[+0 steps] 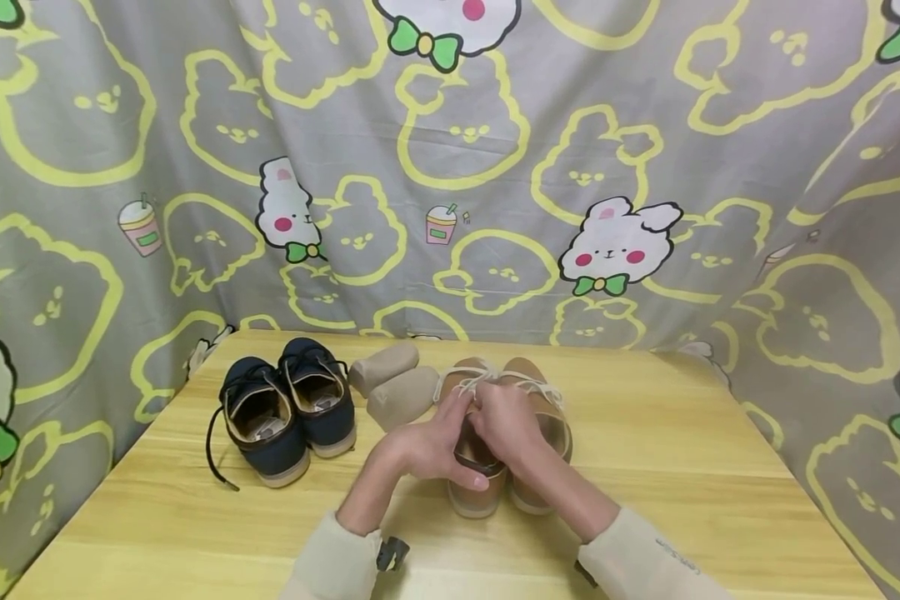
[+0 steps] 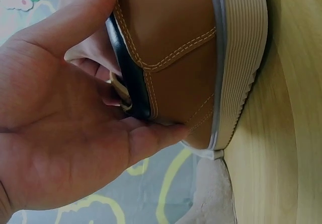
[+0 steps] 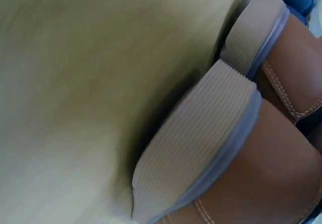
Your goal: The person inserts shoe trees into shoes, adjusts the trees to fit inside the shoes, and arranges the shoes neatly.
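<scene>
So both hands are busy on the same shoe here. It's the left one of the tan pair, the left brown shoe [image 1: 474,500], sitting upright on the desk [image 1: 682,467] a bit right of the middle, long axis running near to far, heel at the near end and toe pointing at the curtain [image 1: 487,258]. The left hand [image 1: 431,446] has it from the left, thumb wrapped at the heel and fingers along the outer side, so that looks like a steadying grip. The right hand [image 1: 506,421] leans in diagonally from the near right, its forearm crossing over the right brown shoe [image 1: 552,427]. Its fingers look curled at the far end of the opening, by the pale laces [image 1: 471,370], but the tips are hidden and I can't tell whether they've got lace, tongue or nothing.

IMO what counts is the angle: the shoe points straight away, the right hand comes in across it, and that's the one nearer the opening.

Just left and farther back are two beige inserts [image 1: 403,398] (my guess at what they are), then navy shoes [image 1: 292,433] beyond.
</scene>
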`<move>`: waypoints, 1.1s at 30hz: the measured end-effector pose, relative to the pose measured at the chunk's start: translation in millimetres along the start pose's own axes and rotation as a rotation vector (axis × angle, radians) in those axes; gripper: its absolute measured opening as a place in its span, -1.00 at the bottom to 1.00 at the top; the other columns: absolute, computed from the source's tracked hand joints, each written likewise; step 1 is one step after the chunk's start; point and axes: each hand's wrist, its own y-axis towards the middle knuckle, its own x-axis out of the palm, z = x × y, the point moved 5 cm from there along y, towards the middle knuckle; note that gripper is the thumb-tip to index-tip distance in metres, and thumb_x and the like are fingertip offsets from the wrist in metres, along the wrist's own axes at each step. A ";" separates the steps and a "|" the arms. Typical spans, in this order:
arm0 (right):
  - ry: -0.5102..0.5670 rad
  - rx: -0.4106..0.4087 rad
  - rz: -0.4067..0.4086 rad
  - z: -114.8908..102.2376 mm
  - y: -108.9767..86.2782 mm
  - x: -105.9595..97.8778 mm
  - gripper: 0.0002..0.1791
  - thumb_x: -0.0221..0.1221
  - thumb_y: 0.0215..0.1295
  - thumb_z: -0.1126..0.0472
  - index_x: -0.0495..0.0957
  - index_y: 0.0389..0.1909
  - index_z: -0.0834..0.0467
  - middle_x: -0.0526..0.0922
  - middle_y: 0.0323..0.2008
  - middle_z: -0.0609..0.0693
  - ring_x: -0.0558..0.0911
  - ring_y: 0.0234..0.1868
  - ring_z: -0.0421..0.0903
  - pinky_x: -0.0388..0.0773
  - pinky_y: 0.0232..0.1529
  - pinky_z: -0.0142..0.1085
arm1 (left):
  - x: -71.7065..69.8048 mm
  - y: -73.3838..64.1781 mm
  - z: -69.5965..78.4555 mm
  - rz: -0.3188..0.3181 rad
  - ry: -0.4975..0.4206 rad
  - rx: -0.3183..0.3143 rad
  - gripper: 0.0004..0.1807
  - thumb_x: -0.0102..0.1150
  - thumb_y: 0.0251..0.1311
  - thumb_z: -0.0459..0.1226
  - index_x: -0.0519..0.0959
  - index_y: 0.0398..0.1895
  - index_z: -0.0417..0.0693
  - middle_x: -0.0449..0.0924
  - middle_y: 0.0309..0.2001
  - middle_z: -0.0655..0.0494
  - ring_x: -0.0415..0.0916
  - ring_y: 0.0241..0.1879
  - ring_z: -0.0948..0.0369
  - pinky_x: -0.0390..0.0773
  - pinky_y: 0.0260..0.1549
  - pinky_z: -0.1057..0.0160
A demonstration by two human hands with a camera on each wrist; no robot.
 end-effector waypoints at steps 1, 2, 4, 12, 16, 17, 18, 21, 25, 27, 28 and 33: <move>0.009 0.011 0.002 -0.4 -0.7 0.3 -0.68 0.36 -0.01 0.35 0.39 -0.70 0.06 0.36 -0.75 -0.15 0.36 -0.64 -0.16 0.32 -0.63 -0.37 | -0.1 -0.2 0.2 0.004 0.008 0.004 0.35 0.54 0.03 0.01 -0.26 0.62 -0.22 -0.39 0.63 -0.27 -0.22 0.62 -0.06 0.15 0.50 -0.06; 0.014 0.020 0.004 -0.9 -1.5 0.6 -0.67 0.36 -0.03 0.36 0.38 -0.70 0.06 0.35 -0.75 -0.15 0.35 -0.64 -0.16 0.31 -0.63 -0.37 | -0.2 -0.7 0.4 0.006 0.012 0.004 0.35 0.54 0.03 0.01 -0.26 0.62 -0.23 -0.38 0.63 -0.27 -0.21 0.61 -0.06 0.16 0.50 -0.06; 0.013 0.024 0.016 -2.4 -2.6 0.3 -0.67 0.36 -0.04 0.37 0.38 -0.70 0.06 0.35 -0.75 -0.14 0.35 -0.63 -0.16 0.31 -0.63 -0.35 | -0.7 -1.1 0.1 0.012 0.015 0.007 0.36 0.54 0.03 0.02 -0.26 0.62 -0.22 -0.37 0.63 -0.27 -0.20 0.61 -0.05 0.17 0.49 -0.06; 0.006 0.024 0.003 -6.3 -6.1 -2.5 -0.65 0.39 0.03 0.32 0.39 -0.69 0.05 0.34 -0.75 -0.17 0.33 -0.63 -0.17 0.29 -0.59 -0.35 | -0.8 -2.5 -3.3 0.008 0.000 -0.008 0.37 0.53 0.04 0.02 -0.29 0.63 -0.22 -0.43 0.63 -0.26 -0.38 0.63 -0.07 0.12 0.51 -0.07; 0.093 0.082 -0.063 -2.2 -6.0 -5.2 -0.57 0.35 0.05 0.35 0.30 -0.76 0.03 0.22 -0.78 -0.19 0.29 -0.66 -0.22 0.23 -0.64 -0.41 | -0.3 -2.6 -4.6 -0.001 -0.008 -0.018 0.37 0.53 0.05 0.03 -0.29 0.63 -0.21 -0.44 0.63 -0.26 -0.38 0.63 -0.07 0.12 0.51 -0.09; 0.111 0.097 -0.081 -1.5 -6.4 -6.5 -0.56 0.33 0.06 0.36 0.28 -0.77 0.03 0.19 -0.78 -0.19 0.27 -0.66 -0.23 0.22 -0.64 -0.42 | -0.1 -2.2 -5.0 -0.003 -0.015 -0.019 0.36 0.53 0.05 0.03 -0.28 0.64 -0.19 -0.44 0.63 -0.26 -0.39 0.63 -0.06 0.11 0.51 -0.09; 0.127 0.107 -0.094 -1.1 -6.9 -7.9 -0.55 0.32 0.06 0.37 0.27 -0.78 0.04 0.18 -0.78 -0.19 0.26 -0.67 -0.24 0.22 -0.65 -0.42 | 0.0 -2.1 -5.1 -0.003 -0.017 -0.019 0.36 0.53 0.05 0.03 -0.28 0.64 -0.19 -0.44 0.63 -0.25 -0.38 0.63 -0.06 0.11 0.51 -0.09; 0.145 0.116 -0.124 -1.3 -10.6 -11.6 -0.57 0.30 0.09 0.37 0.28 -0.75 0.03 0.20 -0.77 -0.19 0.29 -0.66 -0.24 0.25 -0.60 -0.40 | 1.2 -1.7 -4.9 -0.009 -0.021 -0.025 0.35 0.53 0.05 0.03 -0.27 0.64 -0.16 -0.44 0.63 -0.25 -0.38 0.63 -0.05 0.11 0.51 -0.09; 0.151 0.098 -0.144 -5.2 -15.6 -15.8 -0.65 0.26 0.17 0.36 0.36 -0.68 0.04 0.30 -0.74 -0.16 0.37 -0.63 -0.21 0.33 -0.52 -0.34 | 2.0 -1.9 -4.7 -0.020 -0.023 -0.040 0.35 0.51 0.06 0.05 -0.28 0.65 -0.13 -0.46 0.64 -0.22 -0.37 0.63 -0.04 0.13 0.50 -0.09; 0.161 0.099 -0.151 -6.1 -17.8 -16.3 -0.69 0.24 0.19 0.37 0.39 -0.65 0.05 0.34 -0.73 -0.15 0.39 -0.62 -0.20 0.34 -0.51 -0.34 | 2.4 -2.3 -5.3 -0.026 -0.021 -0.047 0.36 0.51 0.06 0.07 -0.29 0.65 -0.11 -0.47 0.64 -0.21 -0.35 0.63 -0.04 0.16 0.49 -0.09; 0.169 0.104 -0.151 -6.1 -18.6 -16.5 -0.70 0.24 0.19 0.37 0.40 -0.63 0.06 0.35 -0.72 -0.14 0.40 -0.61 -0.20 0.34 -0.53 -0.35 | 2.4 -2.6 -5.5 -0.029 -0.022 -0.050 0.36 0.50 0.06 0.08 -0.30 0.65 -0.10 -0.48 0.64 -0.19 -0.34 0.63 -0.04 0.17 0.49 -0.09; 0.188 0.087 -0.137 -6.5 -18.8 -16.8 -0.76 0.24 0.16 0.40 0.46 -0.56 0.06 0.41 -0.65 -0.13 0.42 -0.56 -0.17 0.35 -0.55 -0.37 | 1.8 -3.9 -7.2 -0.025 -0.014 -0.060 0.37 0.49 0.05 0.11 -0.30 0.66 -0.07 -0.47 0.65 -0.17 -0.30 0.63 -0.04 0.23 0.45 -0.08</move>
